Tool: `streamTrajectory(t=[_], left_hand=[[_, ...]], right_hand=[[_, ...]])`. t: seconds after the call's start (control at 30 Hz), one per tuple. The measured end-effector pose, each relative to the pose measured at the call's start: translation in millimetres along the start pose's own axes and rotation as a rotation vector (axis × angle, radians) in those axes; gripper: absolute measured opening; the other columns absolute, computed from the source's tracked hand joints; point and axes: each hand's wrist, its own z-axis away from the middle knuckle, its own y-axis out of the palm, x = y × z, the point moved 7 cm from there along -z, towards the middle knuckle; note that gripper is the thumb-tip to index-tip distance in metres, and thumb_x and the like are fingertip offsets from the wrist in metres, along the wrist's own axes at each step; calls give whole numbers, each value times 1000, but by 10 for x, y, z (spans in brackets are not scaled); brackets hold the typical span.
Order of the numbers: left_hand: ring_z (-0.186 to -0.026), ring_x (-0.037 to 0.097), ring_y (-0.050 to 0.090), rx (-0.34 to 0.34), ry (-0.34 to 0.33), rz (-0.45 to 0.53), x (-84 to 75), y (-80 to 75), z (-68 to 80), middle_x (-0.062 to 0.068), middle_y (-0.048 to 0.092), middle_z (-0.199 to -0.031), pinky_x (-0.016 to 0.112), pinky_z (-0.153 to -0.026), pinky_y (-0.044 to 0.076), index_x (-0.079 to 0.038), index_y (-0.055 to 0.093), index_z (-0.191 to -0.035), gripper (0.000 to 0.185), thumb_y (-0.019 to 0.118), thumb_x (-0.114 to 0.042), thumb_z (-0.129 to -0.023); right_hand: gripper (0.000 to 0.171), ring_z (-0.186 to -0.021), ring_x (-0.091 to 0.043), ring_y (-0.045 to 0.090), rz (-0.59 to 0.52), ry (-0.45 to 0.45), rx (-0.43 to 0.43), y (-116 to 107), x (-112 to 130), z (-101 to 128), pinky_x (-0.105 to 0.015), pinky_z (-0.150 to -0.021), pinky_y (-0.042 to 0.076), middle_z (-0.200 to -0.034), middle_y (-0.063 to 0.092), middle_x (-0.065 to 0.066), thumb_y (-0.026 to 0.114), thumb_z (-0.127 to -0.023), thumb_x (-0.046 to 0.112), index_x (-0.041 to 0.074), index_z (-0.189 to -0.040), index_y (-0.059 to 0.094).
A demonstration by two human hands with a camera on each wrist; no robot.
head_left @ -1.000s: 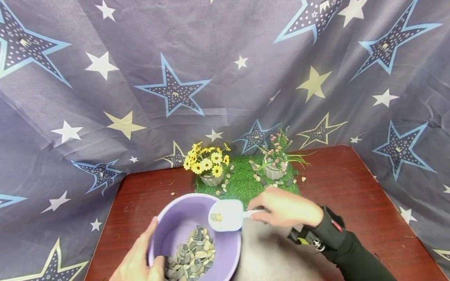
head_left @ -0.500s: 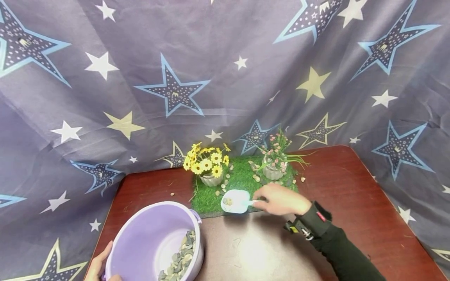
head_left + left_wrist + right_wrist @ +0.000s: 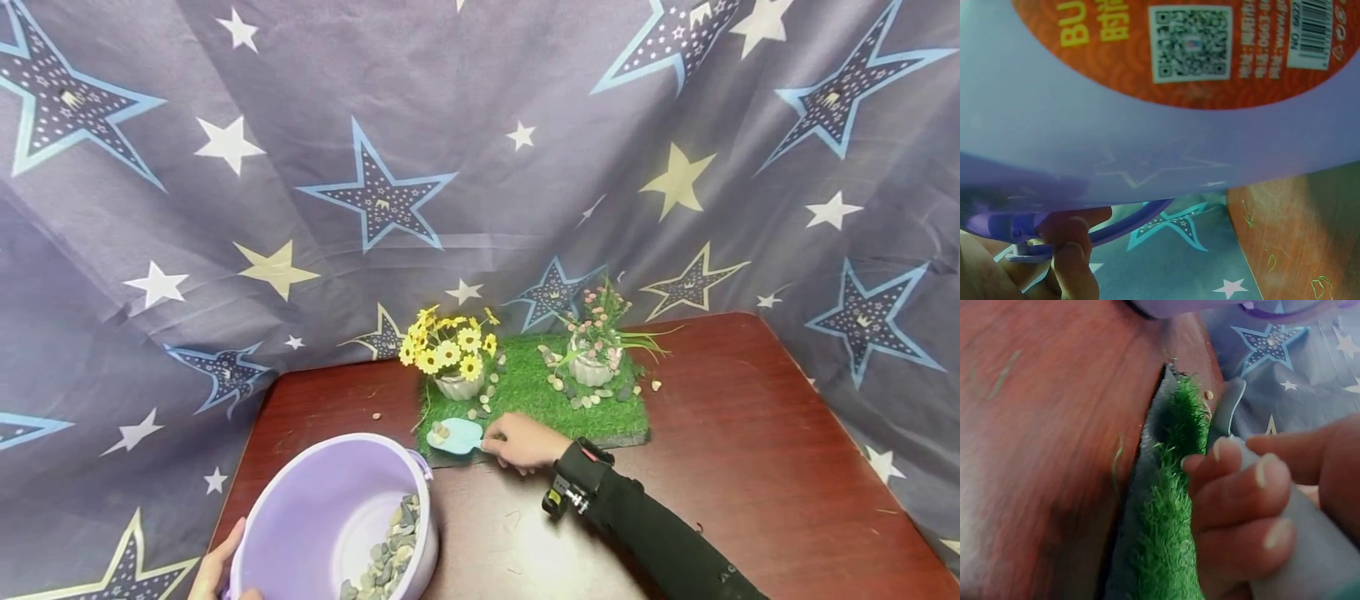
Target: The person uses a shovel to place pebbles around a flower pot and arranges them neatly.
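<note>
My right hand [image 3: 525,442] grips the handle of a pale blue scoop [image 3: 459,436], its fingers curled round it in the right wrist view. A few pebbles [image 3: 440,431] lie in the scoop near its tip. The scoop is over the front left part of the artificial grass mat [image 3: 525,392], before the pot of yellow flowers [image 3: 448,354]. At the lower left my left hand [image 3: 217,567] holds the rim and handle side of a purple bucket [image 3: 258,521], which is tilted. Grey and tan stones [image 3: 386,550] are gathered on its right side.
A white pot with pink flowers [image 3: 592,358] stands at the mat's back right, ringed by pebbles. One loose pebble [image 3: 377,416] lies left of the mat, another [image 3: 656,386] to its right. The reddish-brown table [image 3: 750,467] meets a star-patterned cloth [image 3: 480,167] behind.
My right hand has carried the scoop out from above the bucket, then left over the mat toward the yellow flowers. My left hand has pulled the bucket left and tilted it.
</note>
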Motion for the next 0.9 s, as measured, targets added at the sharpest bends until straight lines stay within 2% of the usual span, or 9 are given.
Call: streamTrajectory(t=[0.13,0.37,0.57,0.8,0.9], left_hand=[[-106,-3,66,-8,-15,25,-8,31,10,-16,65,-135,10,-75,53,-29,41,-160,125,32,41,-57],[-104,-5,65,-92,-81,-43,-35,45,45,-21,64,-133,10,-75,53,-28,41,-160,118,34,40,-64],[-101,-6,65,-127,-122,-94,-35,39,56,-24,64,-130,10,-72,53,-32,42,-159,117,36,39,-65],[-105,-6,64,-105,-69,-69,-45,39,45,-21,64,-134,9,-75,52,-26,42,-159,117,35,40,-63],[-104,-5,64,-111,-78,-72,-38,39,50,-21,64,-133,9,-75,52,-27,43,-159,117,36,40,-63]], right_hand=[[33,-35,-7,45,-87,64,2,-35,-8,-34,-23,-34,39,-64,65,-10,54,-106,21,-1,-88,71],[33,-37,-6,44,-209,104,47,-71,20,7,-20,-34,36,-72,67,-19,52,-107,20,-5,-95,71],[33,-39,-6,44,-337,129,98,-82,13,51,-19,-35,38,-69,60,-12,48,-108,17,-8,-102,69],[34,-39,-6,45,-390,182,69,-67,16,104,-21,-35,38,-68,59,-8,48,-108,18,-9,-102,69],[35,-39,-6,45,-424,196,65,-53,59,123,-21,-35,38,-67,58,-5,48,-108,18,-10,-103,68]])
